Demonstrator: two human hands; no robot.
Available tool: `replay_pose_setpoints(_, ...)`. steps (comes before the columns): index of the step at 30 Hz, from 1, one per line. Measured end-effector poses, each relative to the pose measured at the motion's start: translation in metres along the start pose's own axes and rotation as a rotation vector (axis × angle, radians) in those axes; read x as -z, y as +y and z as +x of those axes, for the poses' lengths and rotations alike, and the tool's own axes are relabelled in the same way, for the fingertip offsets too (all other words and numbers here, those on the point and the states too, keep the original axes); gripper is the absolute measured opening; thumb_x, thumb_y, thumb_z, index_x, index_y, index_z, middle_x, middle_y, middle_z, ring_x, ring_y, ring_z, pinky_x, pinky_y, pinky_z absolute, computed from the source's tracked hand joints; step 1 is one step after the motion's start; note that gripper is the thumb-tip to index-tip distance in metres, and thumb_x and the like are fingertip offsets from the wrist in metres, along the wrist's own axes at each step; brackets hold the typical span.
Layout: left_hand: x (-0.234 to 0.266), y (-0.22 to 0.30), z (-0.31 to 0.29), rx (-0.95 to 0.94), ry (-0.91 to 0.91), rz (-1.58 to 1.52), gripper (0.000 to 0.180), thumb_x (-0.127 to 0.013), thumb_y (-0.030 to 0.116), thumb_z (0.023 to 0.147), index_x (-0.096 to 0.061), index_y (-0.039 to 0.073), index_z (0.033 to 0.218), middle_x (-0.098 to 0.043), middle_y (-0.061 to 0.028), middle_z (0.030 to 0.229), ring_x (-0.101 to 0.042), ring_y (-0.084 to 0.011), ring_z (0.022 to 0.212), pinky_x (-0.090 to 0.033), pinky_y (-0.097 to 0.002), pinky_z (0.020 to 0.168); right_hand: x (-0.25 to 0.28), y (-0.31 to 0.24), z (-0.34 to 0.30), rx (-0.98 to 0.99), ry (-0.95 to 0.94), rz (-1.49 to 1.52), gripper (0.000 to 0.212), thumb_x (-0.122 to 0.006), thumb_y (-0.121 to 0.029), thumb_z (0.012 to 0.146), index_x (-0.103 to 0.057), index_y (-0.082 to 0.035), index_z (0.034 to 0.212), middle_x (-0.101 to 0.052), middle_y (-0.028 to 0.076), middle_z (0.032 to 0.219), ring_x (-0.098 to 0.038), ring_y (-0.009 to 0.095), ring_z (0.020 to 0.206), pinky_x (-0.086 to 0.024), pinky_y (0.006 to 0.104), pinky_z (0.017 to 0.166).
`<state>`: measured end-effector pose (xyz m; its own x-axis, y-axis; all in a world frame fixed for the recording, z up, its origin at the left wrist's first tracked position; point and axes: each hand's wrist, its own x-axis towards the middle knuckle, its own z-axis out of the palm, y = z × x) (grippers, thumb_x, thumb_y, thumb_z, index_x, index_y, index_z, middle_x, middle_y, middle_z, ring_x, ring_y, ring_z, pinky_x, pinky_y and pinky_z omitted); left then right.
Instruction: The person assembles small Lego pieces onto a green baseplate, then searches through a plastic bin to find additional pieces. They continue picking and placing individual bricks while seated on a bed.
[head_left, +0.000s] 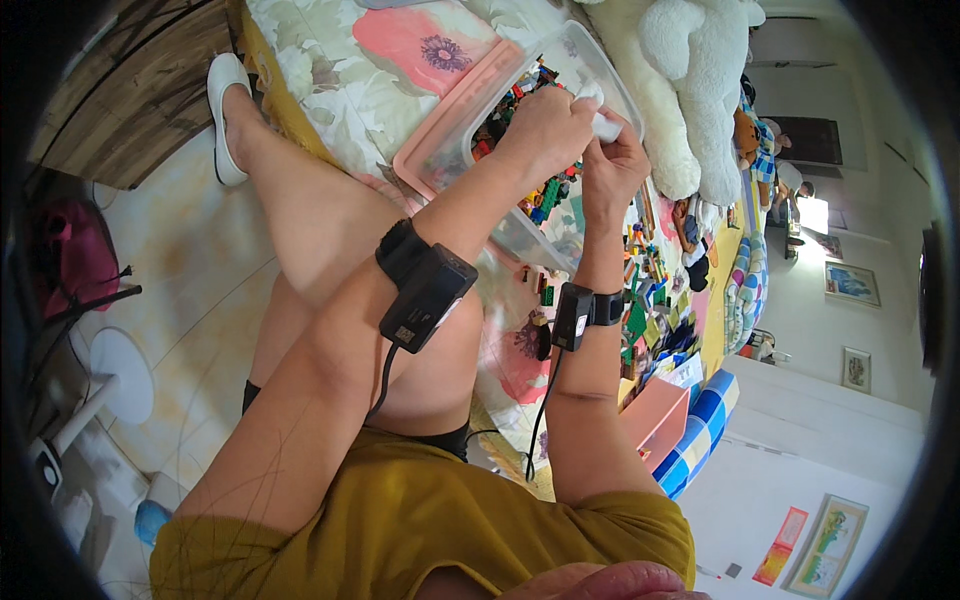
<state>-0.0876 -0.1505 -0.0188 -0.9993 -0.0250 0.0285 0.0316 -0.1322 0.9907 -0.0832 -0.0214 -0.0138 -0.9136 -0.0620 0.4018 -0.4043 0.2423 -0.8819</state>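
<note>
Both my hands are raised over a clear plastic bin (620, 90) holding many small colourful toy bricks (547, 200). Between them is a small white thing (606, 126), soft-looking like a wipe or cloth; its exact kind is not clear. My left hand (550, 130) is closed, its fingers curled at the white thing's upper end. My right hand (617, 172) pinches its lower end between thumb and fingers. A black strapped device (428, 300) sits on my left forearm, and a smaller one (573, 316) on my right wrist.
A pink lid (448, 130) lies against the bin's left side on a floral bedsheet (320, 70). White plush toys (690, 90) rest beyond the bin. Loose bricks and small toys (645, 290) are spread right of my right wrist, near a pink box (655, 420).
</note>
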Motion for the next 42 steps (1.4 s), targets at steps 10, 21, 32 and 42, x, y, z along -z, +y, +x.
replay_pose_setpoints(10, 0.0, -0.001, -0.008, -0.138, 0.266, 0.219, 0.031, -0.067, 0.022, 0.083, -0.068, -0.007, 0.093, -0.068, -0.0267, 0.084, -0.068, -0.0408, 0.083, -0.052, -0.0448, 0.076, -0.006, 0.007, -0.001, 0.128, -0.031, -0.054, 0.04, -0.067, 0.016, 0.076, -0.063, 0.005, 0.115, -0.064, 0.006, 0.108, -0.062, 0.012, 0.095, -0.053, 0.0239, 0.078)
replay_pose_setpoints(21, 0.006, 0.001, -0.006, -0.07, 0.207, 0.156, 0.039, -0.055, 0.027, 0.089, -0.069, -0.007, 0.1, -0.066, -0.0304, 0.107, -0.062, -0.0418, 0.108, -0.048, -0.0477, 0.093, -0.012, 0.002, -0.003, 0.159, -0.018, -0.054, 0.027, -0.066, 0.006, 0.084, -0.065, 0.003, 0.111, -0.064, 0.001, 0.088, -0.06, 0.007, 0.076, -0.051, 0.0221, 0.069)
replay_pose_setpoints(32, 0.01, -0.018, 0.006, 0.049, 0.086, -0.309, 0.025, -0.061, 0.018, 0.096, -0.068, -0.003, 0.107, -0.07, -0.0088, 0.092, -0.065, -0.015, 0.078, -0.051, -0.0307, 0.069, 0.006, 0.004, 0.006, 0.08, 0.23, 0.105, 0.019, -0.07, -0.003, 0.087, -0.067, 0.002, 0.105, -0.068, 0.007, 0.084, -0.064, 0.009, 0.067, -0.053, 0.023, 0.052)
replay_pose_setpoints(42, 0.007, -0.014, 0.005, 0.026, 0.067, -0.296, 0.027, -0.063, 0.021, 0.096, -0.068, -0.001, 0.111, -0.071, -0.0074, 0.089, -0.066, -0.0139, 0.073, -0.051, -0.0297, 0.064, 0.193, 0.094, -0.023, -0.32, 0.668, -0.281, 0.021, -0.074, -0.012, 0.081, -0.071, 0.004, 0.095, -0.067, 0.008, 0.074, -0.064, 0.013, 0.063, -0.054, 0.0268, 0.049)
